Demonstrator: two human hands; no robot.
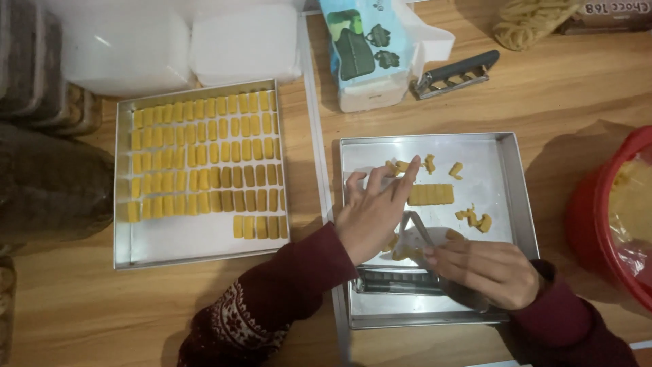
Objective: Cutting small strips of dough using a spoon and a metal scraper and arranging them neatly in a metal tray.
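- The step in hand looks like cutting and sorting dough pieces in the near metal tray (516,197); a short ridged yellow dough strip (430,194) lies at the tray's centre, with loose scraps (474,217) at about 3 o'clock of it and more scraps at 11 o'clock
- The left hand (372,216) is spread flat, fingers apart and holding nothing; its fingertips (411,167) reach toward the scraps at 12 o'clock of the hand
- The right hand (490,270) is closed on a metal cutter (415,231) at the tray's 6 o'clock; how firmly, I cannot tell
- The filled tray (201,239) of neat yellow rows sits at 9 o'clock, well apart
- Next move, I judge, calls for lifting cut pieces cleanly without squashing the ridges
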